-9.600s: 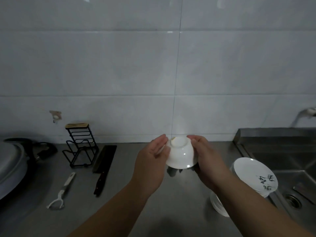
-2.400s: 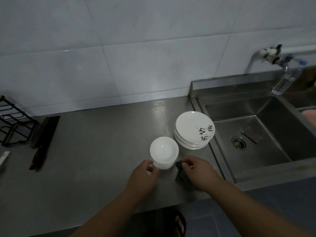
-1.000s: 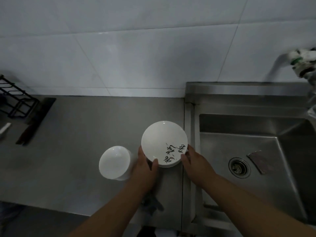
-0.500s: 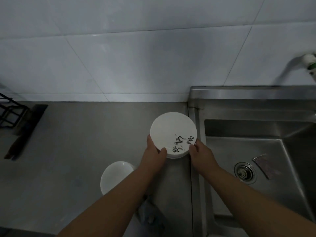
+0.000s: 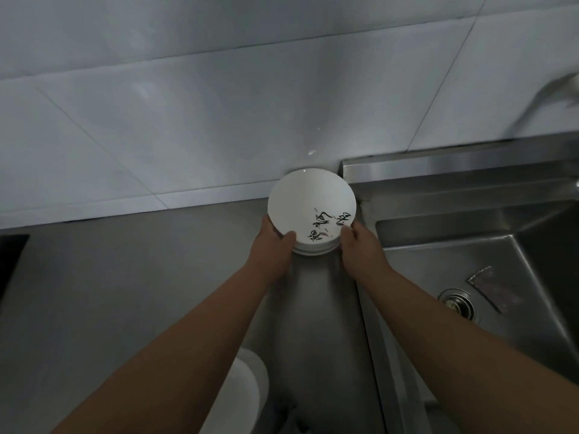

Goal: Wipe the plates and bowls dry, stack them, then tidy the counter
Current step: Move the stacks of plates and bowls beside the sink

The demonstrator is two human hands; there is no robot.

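We see the stack of white plates at the far side of the steel desk, close against the tiled wall and just left of the sink. The left hand grips its near-left edge with the thumb over the top rim, and the right hand curls round its near-right edge. We judge that two hands are used because several plates together are heavy and slide on one another. The spot by the wall looks like a tidy parking place, out of the working area. Whether the stack already rests on the desk we cannot tell. The top plate carries only black brush lettering. A white bowl stands near us, half hidden by the left forearm, its contents unseen. The sink holds a drain and a dark flat scrap.
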